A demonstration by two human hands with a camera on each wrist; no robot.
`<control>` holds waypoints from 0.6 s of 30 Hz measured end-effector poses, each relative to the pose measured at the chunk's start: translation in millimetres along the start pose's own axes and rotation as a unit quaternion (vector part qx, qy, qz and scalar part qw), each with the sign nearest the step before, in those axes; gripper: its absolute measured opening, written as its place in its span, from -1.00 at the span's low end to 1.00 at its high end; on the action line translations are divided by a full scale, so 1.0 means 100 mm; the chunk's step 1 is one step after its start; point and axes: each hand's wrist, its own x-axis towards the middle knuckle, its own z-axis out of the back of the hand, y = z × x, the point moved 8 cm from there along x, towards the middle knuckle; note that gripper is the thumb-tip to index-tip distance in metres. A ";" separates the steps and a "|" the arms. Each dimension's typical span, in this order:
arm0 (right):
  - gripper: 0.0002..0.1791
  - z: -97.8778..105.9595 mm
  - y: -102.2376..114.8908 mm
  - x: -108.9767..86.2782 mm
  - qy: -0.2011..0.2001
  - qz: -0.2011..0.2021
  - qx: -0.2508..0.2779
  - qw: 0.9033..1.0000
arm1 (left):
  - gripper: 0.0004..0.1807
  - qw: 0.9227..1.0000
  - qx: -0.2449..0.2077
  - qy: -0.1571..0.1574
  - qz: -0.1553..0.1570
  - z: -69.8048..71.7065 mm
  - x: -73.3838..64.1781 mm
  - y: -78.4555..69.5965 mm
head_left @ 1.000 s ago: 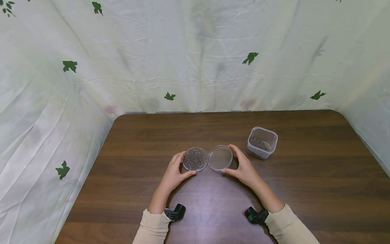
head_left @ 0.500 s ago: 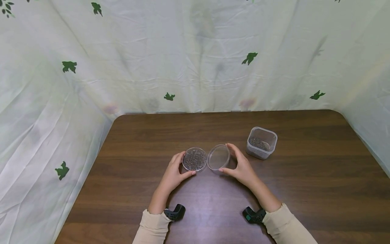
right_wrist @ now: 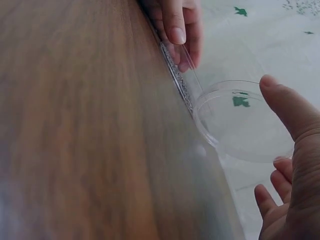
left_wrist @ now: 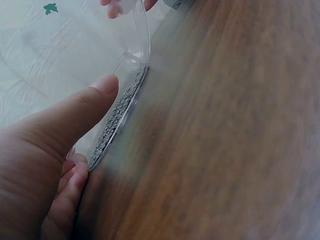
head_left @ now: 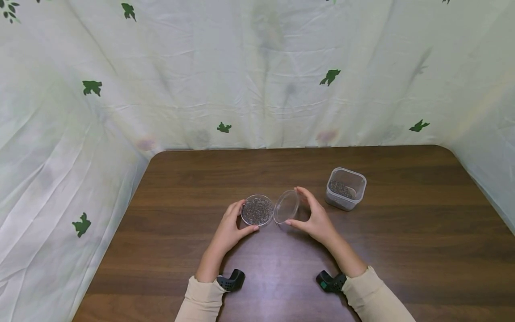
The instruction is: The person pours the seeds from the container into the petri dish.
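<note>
A clear round petri dish (head_left: 257, 195) filled with dark grey granules (left_wrist: 116, 116) sits flat on the table. My left hand (head_left: 228, 230) holds it by the sides, thumb at the near edge and fingers at the far left. My right hand (head_left: 320, 223) grips a clear petri dish lid (head_left: 286, 207) between thumb and fingers. Tilted up on its right side, the lid has its left edge low beside the dish's right rim. In the right wrist view the lid (right_wrist: 240, 127) looks empty and see-through; whether it touches the dish I cannot tell.
Behind my right hand stands a clear square plastic tub (head_left: 342, 202), partly filled with similar granules. The brown wooden table (head_left: 201, 174) ends at a pale curtain (head_left: 265, 89) with green leaf shapes. Black cameras sit on both wrists.
My right hand has shifted a little left, raising the lid's right side so that it tilts more steeply toward the dish. The left hand and the dish have stayed in place.
</note>
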 end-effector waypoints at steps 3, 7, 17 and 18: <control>-0.07 -0.01 0.02 0.02 -0.005 0.009 0.003 1.000 | -0.09 1.000 0.001 -0.001 -0.001 0.00 0.00 0.01; -0.07 -0.04 0.04 0.05 -0.007 0.016 0.010 1.000 | -0.09 1.000 0.001 -0.001 -0.002 0.00 0.00 0.01; -0.10 -0.12 0.04 0.10 0.001 0.005 0.020 1.000 | -0.08 1.000 0.007 0.000 0.002 -0.02 0.01 0.03; -0.10 -0.12 0.04 0.11 0.002 0.006 0.020 1.000 | -0.09 1.000 0.008 0.000 0.003 -0.02 0.01 0.03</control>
